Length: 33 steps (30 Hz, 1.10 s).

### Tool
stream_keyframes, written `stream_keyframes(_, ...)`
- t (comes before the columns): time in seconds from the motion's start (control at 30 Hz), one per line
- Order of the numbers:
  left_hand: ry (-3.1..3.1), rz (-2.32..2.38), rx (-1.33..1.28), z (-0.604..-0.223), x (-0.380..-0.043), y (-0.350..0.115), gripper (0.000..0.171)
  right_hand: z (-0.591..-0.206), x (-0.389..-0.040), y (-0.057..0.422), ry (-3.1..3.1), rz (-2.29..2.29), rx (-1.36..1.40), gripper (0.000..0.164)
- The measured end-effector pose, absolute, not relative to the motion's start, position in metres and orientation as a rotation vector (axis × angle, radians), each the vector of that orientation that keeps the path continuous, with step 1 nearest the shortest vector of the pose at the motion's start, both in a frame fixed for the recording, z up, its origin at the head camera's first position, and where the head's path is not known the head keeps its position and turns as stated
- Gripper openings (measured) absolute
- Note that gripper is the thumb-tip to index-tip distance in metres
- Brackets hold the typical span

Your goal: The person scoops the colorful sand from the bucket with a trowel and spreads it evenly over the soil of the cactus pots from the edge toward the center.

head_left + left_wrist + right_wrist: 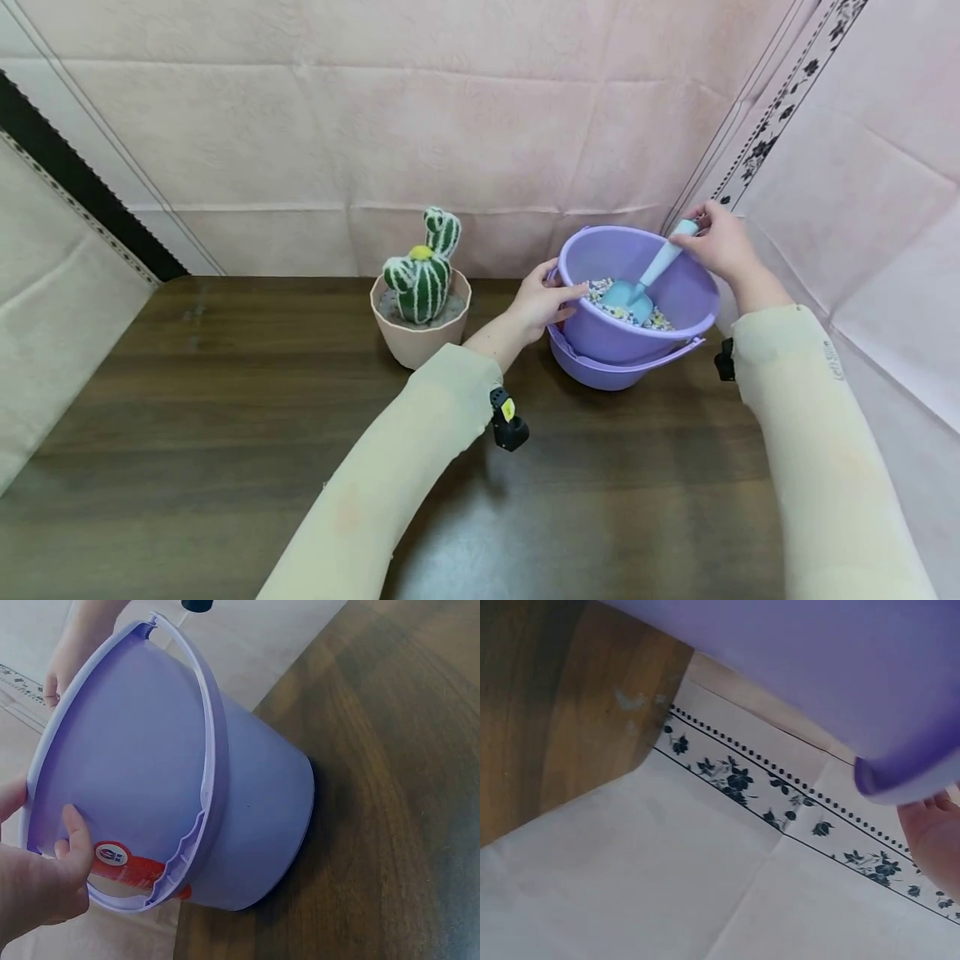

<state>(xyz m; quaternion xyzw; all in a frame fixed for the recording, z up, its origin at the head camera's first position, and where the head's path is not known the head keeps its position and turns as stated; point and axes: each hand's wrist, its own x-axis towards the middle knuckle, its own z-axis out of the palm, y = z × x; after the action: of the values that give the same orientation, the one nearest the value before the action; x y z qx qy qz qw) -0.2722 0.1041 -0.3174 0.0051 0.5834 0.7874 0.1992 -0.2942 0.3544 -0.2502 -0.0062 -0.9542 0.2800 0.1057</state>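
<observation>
A purple bucket [600,335] stands on the table, its handle [214,742] hanging against the side. Small multicoloured pebbles [600,289] lie inside. My left hand [536,302] holds the bucket's left rim, the thumb over the edge; in the left wrist view, fingers of that hand [45,889] press the outer wall near a red label [139,870]. Between the fingers of my right hand [722,242] is the handle of a light blue scoop [660,260]. The scoop's blade rests among the pebbles. In the right wrist view the right hand [934,840] shows only partly, beyond the bucket's rim.
To the left of the bucket, a knitted cactus [423,283] sits in a beige pot [412,343]. The dark wooden table [225,433] meets pale cloth walls [465,133] at the back and sides.
</observation>
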Motion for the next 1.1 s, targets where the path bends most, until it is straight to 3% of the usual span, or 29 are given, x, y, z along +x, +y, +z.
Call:
stream_keyframes(0.3, 1.656, 2.175, 0.008, -0.312, -0.272, 0.106, 0.069, -0.228, -0.294, 0.361, -3.125, 0.596, 0.106, 0.024)
stream_keyframes(0.73, 1.611, 2.208, 0.015, -0.313, -0.27, 0.106, 0.069, -0.219, -0.284, 0.34, -3.462, -0.177, 0.473, 0.038)
stream_keyframes(1.1, 1.589, 2.223, 0.049, -0.315, -0.272, 0.106, 0.069, -0.199, -0.272, 0.341, -3.447, -0.313, 0.24, 0.042)
